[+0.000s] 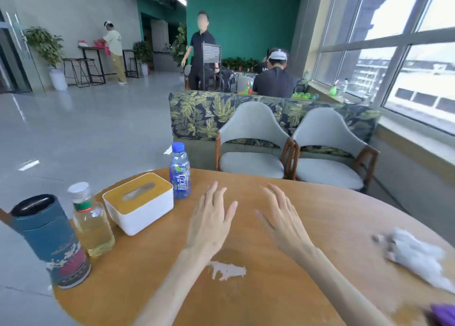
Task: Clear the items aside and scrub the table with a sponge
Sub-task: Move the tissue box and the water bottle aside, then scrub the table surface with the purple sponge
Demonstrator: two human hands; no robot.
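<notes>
The round wooden table [283, 288] fills the lower view. Along its left edge stand a dark teal canister [51, 242], a clear bottle of yellowish liquid [92, 221], a white tissue box with a wooden lid [139, 202] and a blue drink bottle [179, 172]. My left hand [211, 220] and my right hand [283, 217] hover over the table's middle, fingers spread, holding nothing. A white smear [227, 270] marks the wood near my left forearm. White foam or a crumpled cloth [418, 254] lies at the right edge. A purple object [443, 314] shows at the bottom right corner, mostly cut off.
Two grey chairs [253, 141] [327, 148] stand at the table's far side, backed by a leaf-patterned sofa [197, 114]. Windows run along the right. One person stands behind the sofa, one sits beyond it, another stands at a far counter. Grey floor lies to the left.
</notes>
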